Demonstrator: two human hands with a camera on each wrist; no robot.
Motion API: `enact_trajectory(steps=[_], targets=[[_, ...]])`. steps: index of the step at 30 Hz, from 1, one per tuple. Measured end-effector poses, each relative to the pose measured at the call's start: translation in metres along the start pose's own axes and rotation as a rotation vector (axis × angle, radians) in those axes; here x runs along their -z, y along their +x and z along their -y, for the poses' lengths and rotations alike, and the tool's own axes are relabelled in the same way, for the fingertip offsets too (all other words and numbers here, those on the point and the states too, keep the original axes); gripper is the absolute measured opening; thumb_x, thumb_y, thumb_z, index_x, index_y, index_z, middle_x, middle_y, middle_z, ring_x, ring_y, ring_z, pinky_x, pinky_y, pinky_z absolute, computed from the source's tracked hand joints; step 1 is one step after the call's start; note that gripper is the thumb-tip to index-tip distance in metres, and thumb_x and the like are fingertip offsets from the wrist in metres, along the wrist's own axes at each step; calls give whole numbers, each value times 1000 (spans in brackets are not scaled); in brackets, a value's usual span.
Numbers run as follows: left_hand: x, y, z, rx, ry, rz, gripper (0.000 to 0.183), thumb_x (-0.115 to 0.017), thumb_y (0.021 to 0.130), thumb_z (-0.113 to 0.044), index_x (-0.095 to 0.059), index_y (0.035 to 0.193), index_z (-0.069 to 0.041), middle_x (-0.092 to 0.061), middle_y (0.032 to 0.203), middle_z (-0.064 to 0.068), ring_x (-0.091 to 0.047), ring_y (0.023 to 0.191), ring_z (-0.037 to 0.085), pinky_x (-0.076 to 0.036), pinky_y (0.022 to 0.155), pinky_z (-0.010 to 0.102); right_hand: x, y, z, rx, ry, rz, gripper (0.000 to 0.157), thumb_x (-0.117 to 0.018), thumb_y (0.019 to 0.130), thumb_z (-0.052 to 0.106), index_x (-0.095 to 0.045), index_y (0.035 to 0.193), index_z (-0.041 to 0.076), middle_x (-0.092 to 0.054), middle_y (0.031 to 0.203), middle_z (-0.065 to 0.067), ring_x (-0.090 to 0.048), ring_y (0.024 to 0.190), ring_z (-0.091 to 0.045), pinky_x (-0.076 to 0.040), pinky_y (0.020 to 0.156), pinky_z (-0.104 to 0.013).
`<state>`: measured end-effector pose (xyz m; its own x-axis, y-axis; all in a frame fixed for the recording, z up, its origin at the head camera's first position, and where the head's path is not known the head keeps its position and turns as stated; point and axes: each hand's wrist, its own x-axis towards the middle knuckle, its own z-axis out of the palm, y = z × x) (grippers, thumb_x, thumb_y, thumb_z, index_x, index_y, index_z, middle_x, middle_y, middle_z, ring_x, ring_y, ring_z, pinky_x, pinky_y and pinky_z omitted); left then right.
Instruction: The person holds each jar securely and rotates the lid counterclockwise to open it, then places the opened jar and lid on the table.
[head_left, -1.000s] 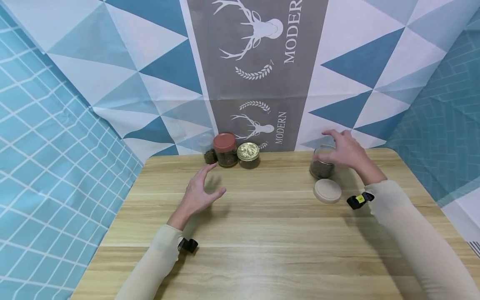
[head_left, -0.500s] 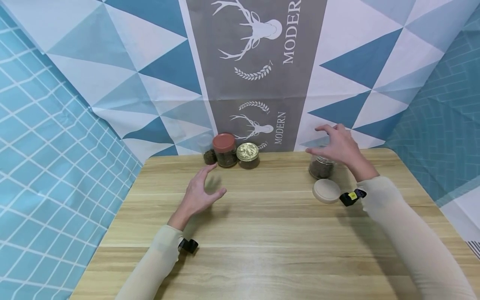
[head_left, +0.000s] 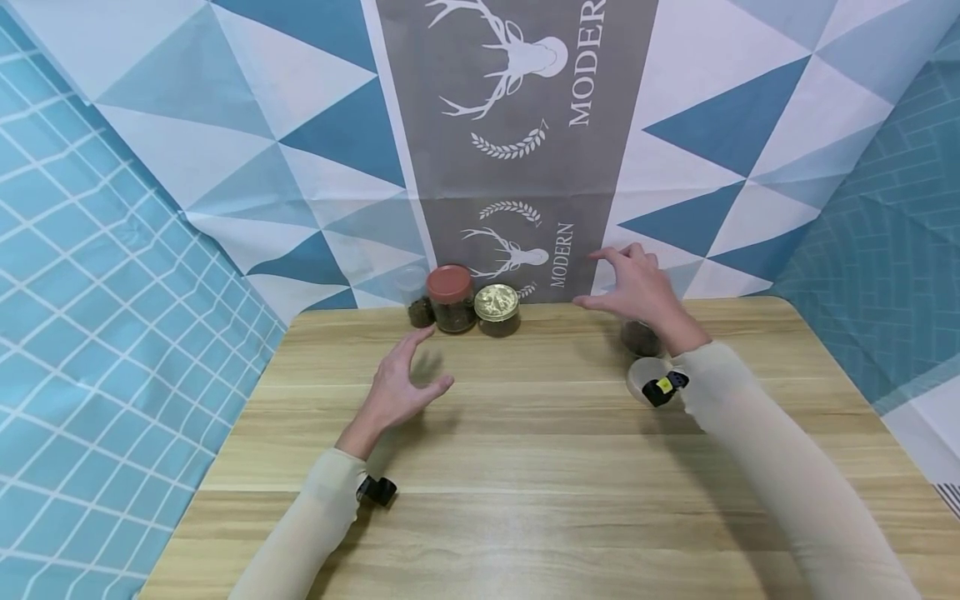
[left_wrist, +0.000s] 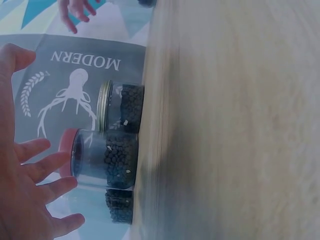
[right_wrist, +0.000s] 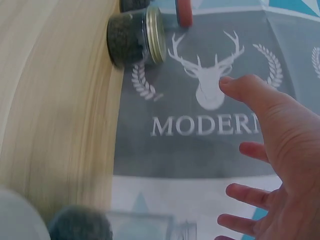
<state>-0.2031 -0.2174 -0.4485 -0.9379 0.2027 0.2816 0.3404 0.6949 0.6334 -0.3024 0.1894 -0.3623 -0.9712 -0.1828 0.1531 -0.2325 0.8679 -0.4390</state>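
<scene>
My left hand [head_left: 392, 390] hovers over the table just in front of three jars at the back, thumb and fingers spread, holding nothing. Those are a red-lidded jar [head_left: 452, 302], a gold-lidded jar [head_left: 497, 312] and a smaller jar with a clear top [head_left: 421, 313]. Dark bean-like pieces show inside them in the left wrist view. At the right, my right hand [head_left: 643, 287] is raised with fingers apart and nothing in its grasp. Partly hidden beneath it stands a lidless glass jar [head_left: 641, 340] of dark contents. A pale round lid [head_left: 640, 375] lies before that jar, partly covered by the wrist camera.
The wooden table [head_left: 525, 467] ends at a back wall covering [head_left: 517, 175] with deer prints and the word MODERN. Blue patterned sheets [head_left: 112, 333] hang at both sides. The jars stand close to the back edge.
My right hand has moved left and slightly up, away from the lidless jar, which stays on the table. The left hand and the three jars have not moved.
</scene>
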Motion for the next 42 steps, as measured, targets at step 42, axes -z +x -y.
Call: enact_trajectory(steps=[42], targets=[[2, 1, 2, 18, 11, 1, 90, -82, 93, -43, -47, 170, -12, -52, 174, 20, -49, 161, 48, -38, 132, 75, -60, 44, 122, 89, -33, 115, 99, -89, 85, 64, -49, 170, 32, -51, 165, -24, -44, 151, -50, -56, 109, -64]])
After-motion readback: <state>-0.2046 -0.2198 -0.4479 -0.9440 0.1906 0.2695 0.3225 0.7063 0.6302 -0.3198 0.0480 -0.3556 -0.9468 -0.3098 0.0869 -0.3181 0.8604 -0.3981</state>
